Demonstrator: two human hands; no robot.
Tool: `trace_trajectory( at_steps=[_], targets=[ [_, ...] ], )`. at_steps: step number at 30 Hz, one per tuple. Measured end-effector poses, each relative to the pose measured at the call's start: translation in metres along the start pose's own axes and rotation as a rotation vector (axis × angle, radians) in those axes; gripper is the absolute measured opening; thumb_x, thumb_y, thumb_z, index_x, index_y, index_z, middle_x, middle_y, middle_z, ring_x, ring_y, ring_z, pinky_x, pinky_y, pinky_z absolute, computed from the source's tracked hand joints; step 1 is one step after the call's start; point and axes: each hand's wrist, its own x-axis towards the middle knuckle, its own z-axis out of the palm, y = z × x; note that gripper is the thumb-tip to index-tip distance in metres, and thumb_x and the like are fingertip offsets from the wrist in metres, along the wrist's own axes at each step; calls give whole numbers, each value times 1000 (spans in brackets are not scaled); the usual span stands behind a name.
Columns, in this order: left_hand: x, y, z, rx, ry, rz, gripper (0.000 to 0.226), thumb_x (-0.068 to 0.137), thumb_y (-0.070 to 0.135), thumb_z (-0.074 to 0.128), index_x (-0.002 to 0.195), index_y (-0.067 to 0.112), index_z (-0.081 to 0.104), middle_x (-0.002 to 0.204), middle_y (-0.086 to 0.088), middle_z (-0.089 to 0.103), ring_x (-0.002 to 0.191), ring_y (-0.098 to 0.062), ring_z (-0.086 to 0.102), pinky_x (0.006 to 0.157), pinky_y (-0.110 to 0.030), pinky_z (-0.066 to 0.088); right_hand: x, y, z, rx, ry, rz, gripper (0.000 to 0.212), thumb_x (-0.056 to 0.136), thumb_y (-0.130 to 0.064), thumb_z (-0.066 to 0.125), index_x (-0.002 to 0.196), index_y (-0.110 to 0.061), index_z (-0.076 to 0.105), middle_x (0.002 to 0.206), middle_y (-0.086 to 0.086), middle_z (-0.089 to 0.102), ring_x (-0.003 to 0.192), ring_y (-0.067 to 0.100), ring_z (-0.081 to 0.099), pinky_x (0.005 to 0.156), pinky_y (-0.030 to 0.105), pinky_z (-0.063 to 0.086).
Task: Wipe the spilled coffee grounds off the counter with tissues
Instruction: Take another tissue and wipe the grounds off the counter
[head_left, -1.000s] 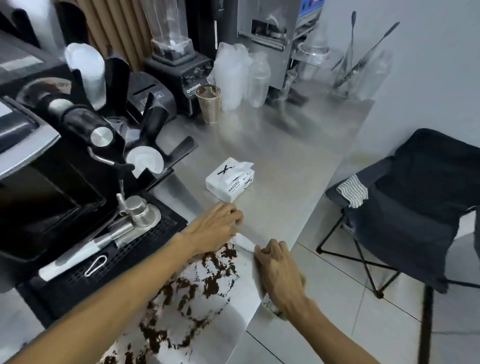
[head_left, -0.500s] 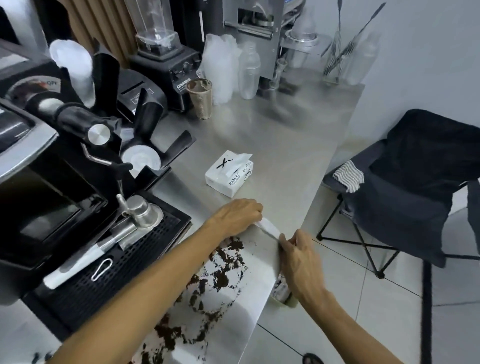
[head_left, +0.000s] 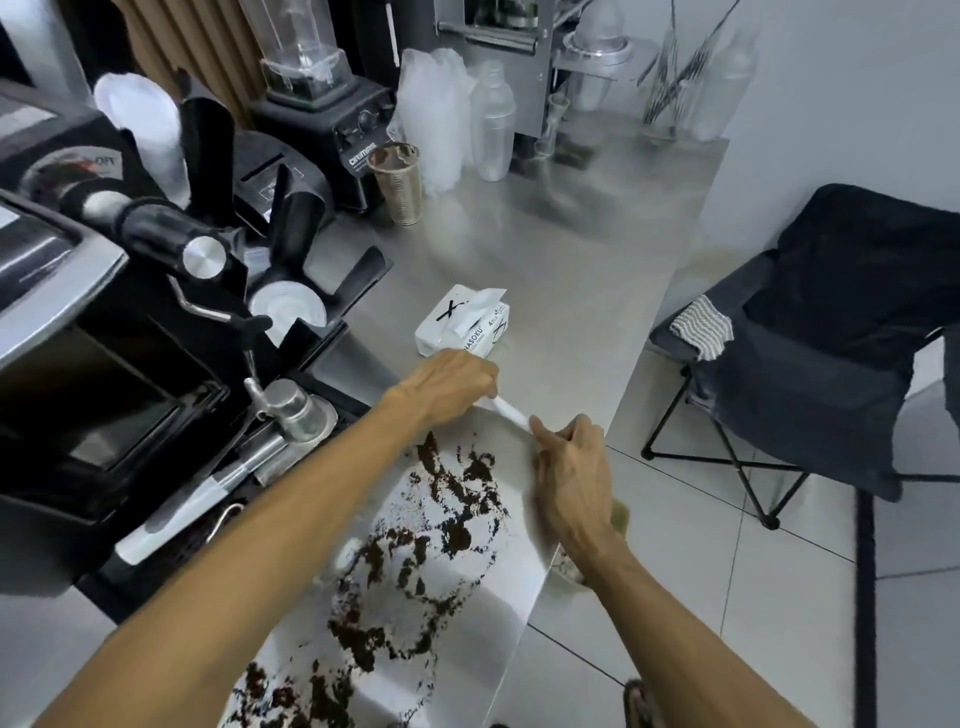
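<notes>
At the worktop (head_left: 571, 260) right edge, left hand (head_left: 452, 387) and right hand (head_left: 571, 470) each pinch one end of a twisted tissue (head_left: 511, 414), fingers curled. Coffee grounds (head_left: 452, 501) lie scattered from there toward the near edge. The tissue box (head_left: 462, 322) sits just beyond the left hand.

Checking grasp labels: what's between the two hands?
A white tissue, pinched at one end by the left hand, at the other by the right hand. Head view.

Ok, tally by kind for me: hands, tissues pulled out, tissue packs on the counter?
hands: 2 (left hand, right hand)
tissue, held between them: 1
tissue pack: 1
total: 4
</notes>
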Motion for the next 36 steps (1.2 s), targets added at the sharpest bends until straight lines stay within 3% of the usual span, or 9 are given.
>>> trace_trajectory(
  at_steps=[4, 7, 9, 14, 17, 21, 25, 31, 36],
  targets=[
    [-12, -3, 18, -48, -72, -121, 17, 94, 7, 57, 107, 6, 68, 97, -7, 67, 82, -23, 64, 66, -27, 50, -3, -12, 8, -97, -77, -72, 42, 104, -34, 23, 117, -15, 59, 84, 2, 36, 76, 18, 34, 60, 35, 42],
    [-30, -8, 16, -140, -189, -92, 18, 95, 10, 56, 104, 6, 71, 95, -5, 70, 69, -15, 58, 60, -20, 44, -27, -22, 10, -104, -91, -156, 21, 98, -15, 49, 117, -19, 60, 81, 0, 33, 73, 17, 32, 58, 35, 40],
    [-40, -11, 8, -197, -233, -70, 19, 94, 12, 59, 107, 10, 73, 101, -3, 71, 80, -16, 64, 72, -20, 48, -39, -27, 7, -69, -123, -178, 36, 88, -6, 64, 119, -24, 63, 79, -3, 34, 72, 15, 31, 56, 34, 40],
    [-38, -18, -1, -213, -198, -161, 19, 95, 12, 59, 109, 10, 72, 86, 0, 69, 55, -7, 53, 49, -14, 37, -1, -23, 2, -6, -38, -195, 27, 96, -31, 54, 111, -18, 72, 77, -1, 41, 72, 17, 35, 56, 36, 42],
    [-37, -21, 4, -185, -164, -241, 17, 95, 13, 59, 106, 10, 72, 90, -7, 70, 63, -15, 56, 59, -22, 40, 25, -27, 10, -56, -82, -198, 26, 98, -26, 53, 116, -19, 70, 79, 1, 41, 74, 20, 36, 61, 38, 42],
    [-47, -14, 10, -186, -241, -279, 17, 95, 9, 57, 105, 4, 70, 84, -7, 69, 59, -15, 53, 55, -20, 39, 20, -30, 15, -64, -131, -282, 33, 98, -36, 45, 111, -20, 71, 78, -1, 40, 73, 18, 36, 60, 33, 38],
    [-55, -16, 6, -240, -265, -242, 14, 86, 7, 69, 98, 11, 75, 83, 2, 70, 67, -15, 62, 71, -28, 54, 8, -22, 12, -31, -166, -363, 17, 96, -29, 58, 102, -29, 74, 77, -5, 40, 73, 16, 34, 61, 31, 32],
    [-49, -24, -4, -200, -208, -325, 11, 86, 6, 66, 94, 9, 73, 93, -8, 69, 78, -23, 61, 71, -31, 47, 41, -36, 21, -76, -122, -312, 23, 96, -24, 58, 114, -20, 72, 78, 1, 42, 74, 20, 35, 62, 33, 32],
    [-52, -12, 5, -166, -266, -314, 11, 88, -1, 62, 91, 6, 69, 89, -9, 67, 74, -20, 57, 69, -25, 42, 21, -35, 24, -104, -196, -350, 34, 99, -40, 44, 112, -23, 71, 79, -1, 40, 76, 17, 34, 63, 32, 33]
  ],
)
